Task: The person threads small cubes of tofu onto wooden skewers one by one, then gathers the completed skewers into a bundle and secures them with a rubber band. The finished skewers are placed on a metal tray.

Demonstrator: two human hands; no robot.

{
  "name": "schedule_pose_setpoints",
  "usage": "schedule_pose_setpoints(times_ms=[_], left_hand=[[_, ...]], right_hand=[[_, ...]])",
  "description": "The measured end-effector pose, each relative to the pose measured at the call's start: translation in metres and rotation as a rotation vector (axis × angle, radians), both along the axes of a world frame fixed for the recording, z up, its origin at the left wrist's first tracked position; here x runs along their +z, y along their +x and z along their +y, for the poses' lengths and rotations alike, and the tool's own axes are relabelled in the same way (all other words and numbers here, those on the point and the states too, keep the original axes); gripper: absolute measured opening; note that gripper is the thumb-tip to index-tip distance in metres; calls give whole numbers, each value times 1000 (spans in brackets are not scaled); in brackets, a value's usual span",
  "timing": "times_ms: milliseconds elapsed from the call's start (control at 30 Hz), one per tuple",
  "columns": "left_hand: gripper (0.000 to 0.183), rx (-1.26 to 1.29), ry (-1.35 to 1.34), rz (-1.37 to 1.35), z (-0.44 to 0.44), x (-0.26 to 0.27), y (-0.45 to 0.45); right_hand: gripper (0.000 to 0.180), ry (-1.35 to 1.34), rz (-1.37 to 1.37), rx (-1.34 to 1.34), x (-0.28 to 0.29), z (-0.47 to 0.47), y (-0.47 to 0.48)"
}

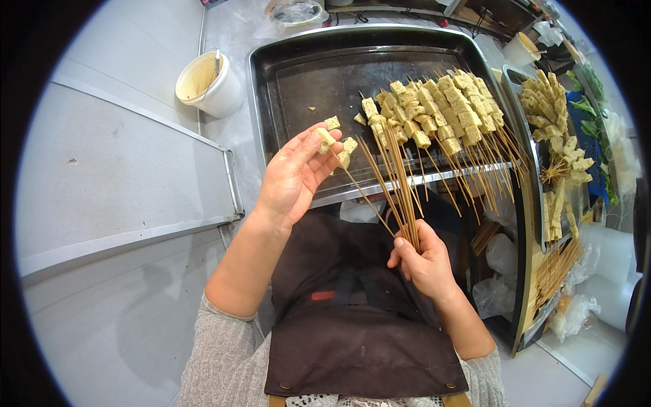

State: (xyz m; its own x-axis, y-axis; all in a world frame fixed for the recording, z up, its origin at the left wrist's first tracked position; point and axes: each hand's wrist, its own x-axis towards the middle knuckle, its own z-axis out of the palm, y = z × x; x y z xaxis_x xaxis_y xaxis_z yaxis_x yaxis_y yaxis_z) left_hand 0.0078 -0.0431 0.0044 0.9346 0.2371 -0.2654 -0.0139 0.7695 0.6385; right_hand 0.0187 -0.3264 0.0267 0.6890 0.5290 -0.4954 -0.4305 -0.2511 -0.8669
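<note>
Between the thumb and fingers of my left hand (pixel 300 170) is a pale yellow, porous food cube (pixel 324 140), over the near left part of a dark metal tray (pixel 315 76). The tip of one thin wooden skewer (pixel 363 195) meets the cube. My right hand (pixel 422 257) grips that skewer's other end with a bundle of bare skewers (pixel 404 193), below the tray's near rim. A few loose cubes (pixel 349 146) lie just beyond my left fingers. Skewers threaded with similar cubes (pixel 457 107) lie in a row on the tray's right side, their bare ends over the near rim.
A second metal tray (pixel 535 152) with more loaded skewers stands at the right, with leafy greens (pixel 590 107) past it. A white bucket (pixel 211 86) is left of the dark tray, another (pixel 521 49) behind it at right. Plastic bags (pixel 496 295) sit low at the right.
</note>
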Motion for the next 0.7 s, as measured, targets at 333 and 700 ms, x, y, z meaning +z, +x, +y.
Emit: schedule_pose_setpoints(times_ms=[333, 700], left_hand=[[36, -27, 115, 39, -11, 1, -3], [33, -437, 187, 90, -76, 7, -14]], right_hand=[[21, -21, -46, 15, -2, 0, 3], [16, 133, -108, -99, 4, 21, 14]])
